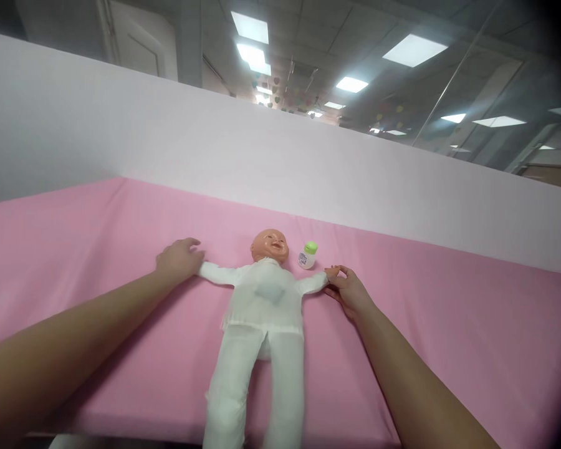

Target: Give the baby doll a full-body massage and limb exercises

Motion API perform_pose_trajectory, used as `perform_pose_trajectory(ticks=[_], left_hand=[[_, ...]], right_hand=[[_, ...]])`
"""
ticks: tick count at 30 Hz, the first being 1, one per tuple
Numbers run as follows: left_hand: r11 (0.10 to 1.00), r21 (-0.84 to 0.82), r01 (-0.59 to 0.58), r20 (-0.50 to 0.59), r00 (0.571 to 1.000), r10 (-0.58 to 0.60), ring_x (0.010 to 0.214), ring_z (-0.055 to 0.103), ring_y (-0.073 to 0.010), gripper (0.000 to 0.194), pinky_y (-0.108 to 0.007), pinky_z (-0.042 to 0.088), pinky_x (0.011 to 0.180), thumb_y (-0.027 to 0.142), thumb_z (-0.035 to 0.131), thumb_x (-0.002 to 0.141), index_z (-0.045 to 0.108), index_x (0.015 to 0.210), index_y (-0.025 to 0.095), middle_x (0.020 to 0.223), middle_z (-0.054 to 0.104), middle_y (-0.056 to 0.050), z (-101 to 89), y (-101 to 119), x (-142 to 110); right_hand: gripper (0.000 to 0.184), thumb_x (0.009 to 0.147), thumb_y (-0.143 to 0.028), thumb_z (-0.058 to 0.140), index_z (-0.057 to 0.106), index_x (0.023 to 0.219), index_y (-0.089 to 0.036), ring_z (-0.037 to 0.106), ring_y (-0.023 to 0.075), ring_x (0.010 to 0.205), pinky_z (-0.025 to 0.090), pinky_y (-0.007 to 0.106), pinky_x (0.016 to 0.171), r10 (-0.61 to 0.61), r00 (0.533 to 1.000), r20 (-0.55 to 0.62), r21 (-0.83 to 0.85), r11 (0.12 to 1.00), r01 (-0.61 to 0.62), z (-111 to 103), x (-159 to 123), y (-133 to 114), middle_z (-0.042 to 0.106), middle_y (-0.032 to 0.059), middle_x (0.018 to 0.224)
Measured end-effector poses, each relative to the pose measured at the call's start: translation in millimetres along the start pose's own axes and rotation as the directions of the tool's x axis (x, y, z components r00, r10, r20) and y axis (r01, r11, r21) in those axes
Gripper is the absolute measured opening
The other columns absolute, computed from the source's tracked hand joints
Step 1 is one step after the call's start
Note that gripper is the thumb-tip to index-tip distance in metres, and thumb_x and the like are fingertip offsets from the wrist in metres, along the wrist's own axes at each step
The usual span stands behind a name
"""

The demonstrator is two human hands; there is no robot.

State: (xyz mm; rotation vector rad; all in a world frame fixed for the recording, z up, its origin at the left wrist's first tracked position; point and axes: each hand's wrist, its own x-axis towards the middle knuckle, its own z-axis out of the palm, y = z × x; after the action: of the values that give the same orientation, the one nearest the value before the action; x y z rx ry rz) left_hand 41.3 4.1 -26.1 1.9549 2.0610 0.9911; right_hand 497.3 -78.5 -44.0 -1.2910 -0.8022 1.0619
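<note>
A baby doll (266, 293) in a white cloth top and trousers lies on its back on a pink-covered table (135, 368). Its bald head (270, 245) points to the far side and both arms are stretched sideways. My left hand (180, 259) is curled over the end of the doll's arm on the left; the doll's hand there is hidden beneath it. On the other side, my right hand (350, 292) pinches the doll's small hand (331, 273) between thumb and fingers. A small clear bottle (307, 259) with a green cap stands just beyond that arm.
A white wall (262, 149) borders the table's far side, with glass panels (449, 81) above it reflecting ceiling lights. The pink cover (449, 324) stretches to the right. At the bottom, the doll's legs reach past the table's near edge.
</note>
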Motion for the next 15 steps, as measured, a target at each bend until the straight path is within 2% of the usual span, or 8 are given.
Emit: perform_pose_trajectory(ticks=[2,4,6,9,10,12,14,15], left_hand=[[0.961,0.113,-0.251,-0.076,0.962,0.261,0.130,0.054,-0.0413,0.030,-0.062,0.026,0.116,0.033,0.058,0.085,0.072,0.110,0.026,0.134,0.067,-0.012,-1.0,4,-7],[0.827,0.147,-0.543,-0.104,0.823,0.559,0.134,0.052,-0.0375,0.030,-0.060,0.021,0.120,0.026,0.059,0.083,0.073,0.110,0.027,0.139,0.064,-0.010,-4.2,12,-23],[0.689,0.077,-0.721,-0.107,0.681,0.725,0.127,0.058,-0.0354,0.034,-0.056,0.035,0.115,0.024,0.061,0.082,0.072,0.114,0.028,0.140,0.062,-0.011,-10.4,24,-48],[0.480,-0.057,-0.876,-0.094,0.483,0.871,0.128,0.058,-0.0342,0.056,-0.052,0.045,0.109,0.020,0.065,0.079,0.064,0.133,0.037,0.148,0.057,-0.008,-24.4,44,-92],[0.389,-0.107,-0.915,-0.033,0.394,0.918,0.132,0.056,-0.0340,0.065,-0.052,0.046,0.110,0.019,0.064,0.079,0.058,0.140,0.040,0.152,0.054,-0.006,-29.3,51,-105],[0.197,-0.223,-0.955,0.105,0.178,0.978,0.137,0.053,-0.0359,0.075,-0.055,0.046,0.112,0.023,0.065,0.076,0.052,0.147,0.041,0.155,0.052,-0.006,-37.3,62,-126],[0.123,-0.342,-0.932,0.188,0.061,0.980,0.138,0.053,-0.0368,0.077,-0.057,0.047,0.113,0.031,0.069,0.075,0.049,0.149,0.042,0.154,0.053,-0.007,-41.3,69,-137],[0.114,-0.386,-0.916,0.208,0.034,0.978,0.137,0.055,-0.0366,0.077,-0.056,0.048,0.113,0.034,0.070,0.076,0.049,0.149,0.043,0.153,0.054,-0.007,-41.7,71,-139]], right_hand=[[0.076,0.072,-0.025,0.088,0.047,0.135,-0.029,0.075,0.0252,0.104,0.063,0.047,0.096,-0.006,1.000,0.009,0.008,1.000,0.006,0,1,1,0.071,0.0080,0.124],[0.079,0.072,-0.027,0.089,0.045,0.138,-0.028,0.074,0.0258,0.107,0.064,0.047,0.096,-0.013,1.000,0.014,0.013,1.000,0.013,0,2,3,0.069,0.0095,0.129],[0.082,0.072,-0.028,0.089,0.044,0.141,-0.028,0.073,0.0263,0.109,0.064,0.045,0.095,-0.018,1.000,0.011,0.021,1.000,0.018,0,3,4,0.066,0.0108,0.134],[0.087,0.073,-0.030,0.089,0.041,0.146,-0.031,0.073,0.0266,0.109,0.065,0.046,0.093,-0.038,0.999,0.011,0.020,0.999,0.038,0,4,4,0.066,0.0105,0.134],[0.089,0.074,-0.030,0.089,0.040,0.148,-0.032,0.073,0.0266,0.107,0.065,0.046,0.092,-0.048,0.999,0.011,0.014,0.999,0.048,0,4,3,0.067,0.0100,0.132],[0.091,0.075,-0.030,0.088,0.038,0.150,-0.033,0.074,0.0267,0.104,0.066,0.048,0.090,-0.061,0.998,0.006,-0.004,0.998,0.061,0,4,2,0.070,0.0092,0.124],[0.092,0.075,-0.030,0.087,0.036,0.152,-0.032,0.075,0.0268,0.102,0.066,0.048,0.090,-0.057,0.998,-0.010,-0.014,0.998,0.057,0,4,1,0.072,0.0087,0.118],[0.092,0.075,-0.030,0.087,0.036,0.152,-0.032,0.074,0.0270,0.103,0.066,0.048,0.090,-0.052,0.999,-0.016,-0.015,0.999,0.051,0,4,1,0.072,0.0088,0.117]])
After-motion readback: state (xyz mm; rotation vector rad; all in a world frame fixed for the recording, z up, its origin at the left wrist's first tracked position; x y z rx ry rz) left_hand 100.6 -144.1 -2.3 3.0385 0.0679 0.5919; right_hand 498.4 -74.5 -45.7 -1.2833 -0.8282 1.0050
